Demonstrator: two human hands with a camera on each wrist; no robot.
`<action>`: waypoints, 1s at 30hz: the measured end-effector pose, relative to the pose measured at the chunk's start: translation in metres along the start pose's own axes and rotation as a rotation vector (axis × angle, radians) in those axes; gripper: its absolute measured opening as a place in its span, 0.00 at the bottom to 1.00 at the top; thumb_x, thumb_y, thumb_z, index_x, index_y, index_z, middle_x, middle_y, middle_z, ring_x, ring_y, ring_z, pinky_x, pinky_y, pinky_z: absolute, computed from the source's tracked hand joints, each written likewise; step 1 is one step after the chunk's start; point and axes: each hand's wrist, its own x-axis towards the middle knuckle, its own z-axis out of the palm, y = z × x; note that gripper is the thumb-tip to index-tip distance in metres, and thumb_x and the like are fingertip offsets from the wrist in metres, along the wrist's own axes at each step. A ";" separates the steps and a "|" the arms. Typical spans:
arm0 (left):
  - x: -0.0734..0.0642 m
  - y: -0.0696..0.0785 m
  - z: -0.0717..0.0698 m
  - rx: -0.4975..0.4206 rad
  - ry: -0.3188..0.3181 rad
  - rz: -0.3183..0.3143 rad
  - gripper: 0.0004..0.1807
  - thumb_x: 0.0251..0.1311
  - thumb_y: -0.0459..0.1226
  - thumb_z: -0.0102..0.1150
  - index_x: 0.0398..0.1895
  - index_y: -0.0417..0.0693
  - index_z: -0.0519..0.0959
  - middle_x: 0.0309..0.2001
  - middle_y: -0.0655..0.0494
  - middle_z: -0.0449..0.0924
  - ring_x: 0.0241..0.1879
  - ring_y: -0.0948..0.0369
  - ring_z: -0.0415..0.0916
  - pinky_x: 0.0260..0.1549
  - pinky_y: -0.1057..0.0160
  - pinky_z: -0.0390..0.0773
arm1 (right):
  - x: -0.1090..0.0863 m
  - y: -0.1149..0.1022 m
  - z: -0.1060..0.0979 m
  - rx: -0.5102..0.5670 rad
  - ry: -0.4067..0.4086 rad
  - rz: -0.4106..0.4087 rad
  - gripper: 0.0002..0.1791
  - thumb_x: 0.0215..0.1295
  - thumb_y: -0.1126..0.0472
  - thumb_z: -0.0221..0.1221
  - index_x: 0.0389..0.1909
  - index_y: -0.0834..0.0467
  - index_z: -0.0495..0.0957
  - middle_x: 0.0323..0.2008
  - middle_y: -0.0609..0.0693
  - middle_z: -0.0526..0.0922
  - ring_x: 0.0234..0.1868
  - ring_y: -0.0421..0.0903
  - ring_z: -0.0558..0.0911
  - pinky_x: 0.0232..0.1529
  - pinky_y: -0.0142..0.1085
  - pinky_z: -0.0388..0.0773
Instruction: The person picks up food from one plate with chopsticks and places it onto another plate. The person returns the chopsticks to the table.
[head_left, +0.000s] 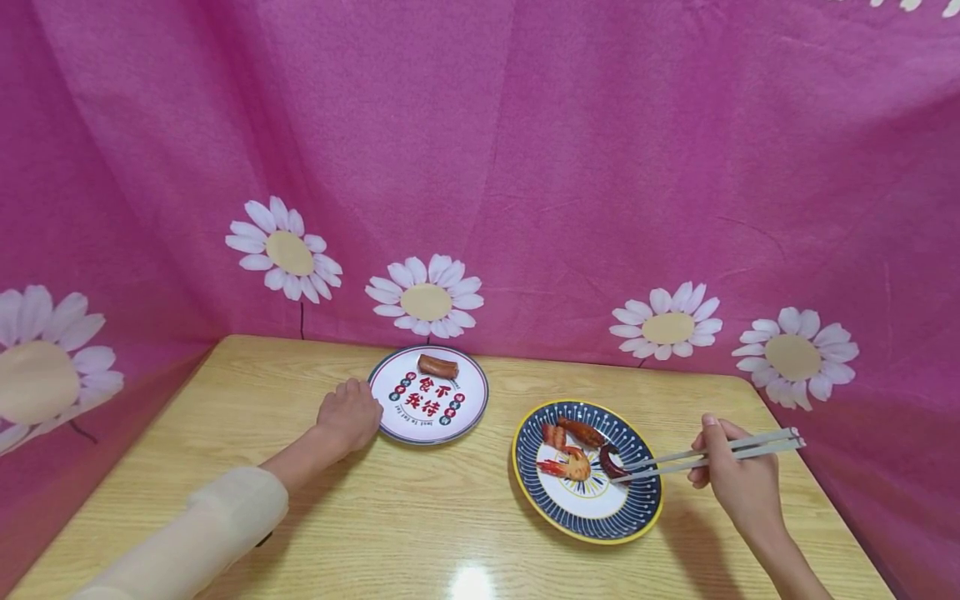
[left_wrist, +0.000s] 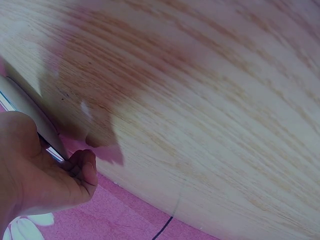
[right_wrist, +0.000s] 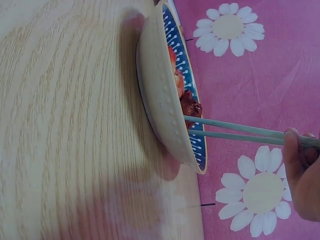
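Note:
My left hand (head_left: 349, 416) grips the left rim of a white plate (head_left: 474, 392) with red and teal characters. Its fingers (left_wrist: 89, 172) curl at the rim in the left wrist view. A brown sausage piece (head_left: 438, 367) lies near that plate's far edge. In my right hand (head_left: 742, 479) is a pair of pale grey-green chopsticks (head_left: 693, 459). Their tips reach into a deep blue-patterned plate (head_left: 528, 487) with a yellow rim, at a dark red curved piece (head_left: 611, 462). Beside that piece lie a shrimp (head_left: 572, 466), a browned meat piece (head_left: 581, 432) and a small reddish striped piece (head_left: 553, 437).
Both plates stand on a light wood-grain table (head_left: 420, 517). A pink cloth (head_left: 525, 167) with white daisies hangs behind the table and along its sides. The white plate stands near the back edge, the blue one nearer and to the right.

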 end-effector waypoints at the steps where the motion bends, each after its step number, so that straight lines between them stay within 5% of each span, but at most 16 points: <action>1: 0.000 0.000 0.000 0.002 0.000 0.002 0.19 0.73 0.38 0.41 0.41 0.24 0.70 0.32 0.42 0.64 0.36 0.48 0.67 0.36 0.49 0.76 | 0.000 0.000 0.000 0.000 -0.001 0.001 0.26 0.78 0.52 0.49 0.27 0.70 0.76 0.14 0.54 0.78 0.12 0.42 0.79 0.16 0.34 0.78; 30: 0.001 0.000 0.002 -0.023 -0.006 -0.021 0.20 0.73 0.39 0.41 0.43 0.23 0.70 0.34 0.41 0.64 0.38 0.47 0.68 0.40 0.47 0.75 | 0.009 -0.010 -0.004 0.056 -0.049 -0.064 0.26 0.79 0.54 0.48 0.27 0.71 0.76 0.17 0.57 0.80 0.13 0.42 0.79 0.18 0.35 0.79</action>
